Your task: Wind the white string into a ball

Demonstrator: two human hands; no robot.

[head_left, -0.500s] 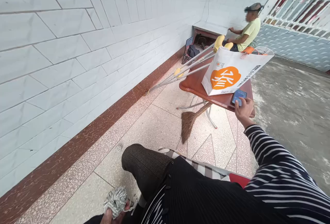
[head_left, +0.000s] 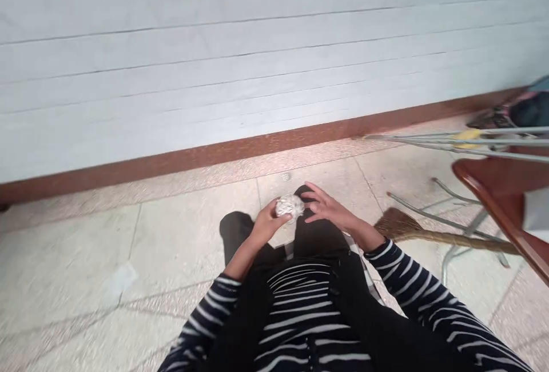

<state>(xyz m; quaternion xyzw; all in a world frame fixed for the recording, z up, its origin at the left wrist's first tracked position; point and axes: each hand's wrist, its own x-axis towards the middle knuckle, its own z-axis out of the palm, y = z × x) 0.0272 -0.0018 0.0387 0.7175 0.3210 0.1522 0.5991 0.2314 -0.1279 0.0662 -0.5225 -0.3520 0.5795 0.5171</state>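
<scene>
I sit with my knees in dark trousers over a speckled tiled floor. My left hand [head_left: 266, 224] holds a small ball of grey-and-white yarn [head_left: 289, 206] above my knees. Just to the right of the ball is my right hand [head_left: 326, 209], fingers spread, fingertips close to the yarn and holding nothing. Both sleeves are dark with white stripes. The picture is blurred by head motion.
A white tiled wall with a red-brown base strip [head_left: 214, 152] runs across ahead. At the right stand a red-brown folding table [head_left: 506, 200], metal crutches [head_left: 450, 140] leaning on it, and a straw broom [head_left: 412, 230] on the floor beneath.
My head has turned left toward the wall. My right hand left the phone on the table and came to my lap. My left hand raised the yarn ball to my knees.
</scene>
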